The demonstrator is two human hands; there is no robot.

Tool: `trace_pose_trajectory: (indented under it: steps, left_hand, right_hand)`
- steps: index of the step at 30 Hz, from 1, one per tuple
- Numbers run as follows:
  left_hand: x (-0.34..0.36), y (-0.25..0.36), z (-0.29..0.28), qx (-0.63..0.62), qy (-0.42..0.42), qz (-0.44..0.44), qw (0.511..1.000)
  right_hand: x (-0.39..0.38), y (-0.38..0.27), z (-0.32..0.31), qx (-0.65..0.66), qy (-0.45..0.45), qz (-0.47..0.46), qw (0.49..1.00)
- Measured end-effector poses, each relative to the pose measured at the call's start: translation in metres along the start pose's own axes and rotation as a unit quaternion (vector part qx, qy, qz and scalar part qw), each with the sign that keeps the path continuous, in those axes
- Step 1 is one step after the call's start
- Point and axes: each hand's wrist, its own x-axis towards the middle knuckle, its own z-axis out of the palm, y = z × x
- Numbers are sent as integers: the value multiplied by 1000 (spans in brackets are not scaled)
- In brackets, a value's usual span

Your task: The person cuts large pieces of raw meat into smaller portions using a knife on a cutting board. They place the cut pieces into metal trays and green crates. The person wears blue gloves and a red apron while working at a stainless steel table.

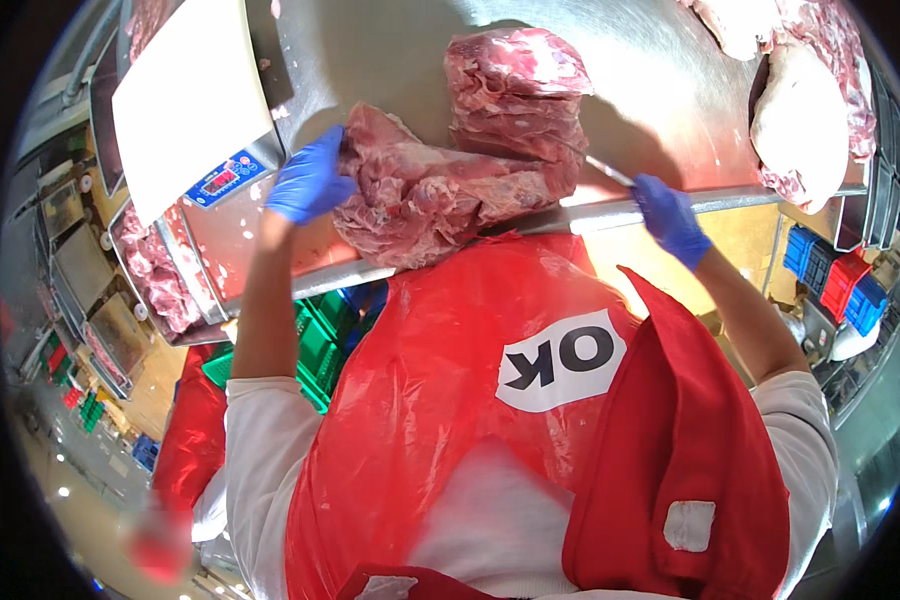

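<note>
A large raw piece of meat (420, 185) lies along the near edge of the steel table, in front of my red apron. My left hand (313, 180), in a blue glove, grips its left end with the fingers closed on it. In my right hand (670, 220), also gloved in blue, is a knife (608, 172). The blade points left, and its tip end is at or behind the meat, so I cannot see it whole. Another raw chunk of meat (518, 85) sits just behind the first, touching it.
A scale (190, 110) with a pale top and blue display panel stands at left. Below it is a metal tray (210, 275) beside meat trimmings (155, 270). Large skin-on meat cuts (800, 120) lie far right. A green crate (320, 340) is under the table; a red-clothed person (185, 440) stands lower left.
</note>
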Motion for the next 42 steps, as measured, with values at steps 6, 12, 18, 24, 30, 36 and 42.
trace_pose_trajectory:
  steps: [6,12,18,24,30,36,42]
  left_hand:
    - [19,85,37,205,12,181,962]
    - [-4,84,53,222,0,139,965]
    - [-27,84,96,212,131,136,959]
    - [-26,73,87,185,165,142,958]
    - [-28,62,78,172,192,158,953]
    - [-41,36,68,197,136,130,962]
    - [-54,44,11,22,-12,76,997]
  right_hand:
    - [89,-103,4,68,-26,-2,997]
    - [88,-89,-20,7,-121,-60,991]
    - [110,-102,-22,-78,-165,-98,978]
    - [134,-110,17,-82,-150,-133,976]
    - [104,-55,32,-136,-92,-170,972]
    - [111,-49,60,-80,-44,-196,976]
    - [44,85,-29,-240,-28,-25,970]
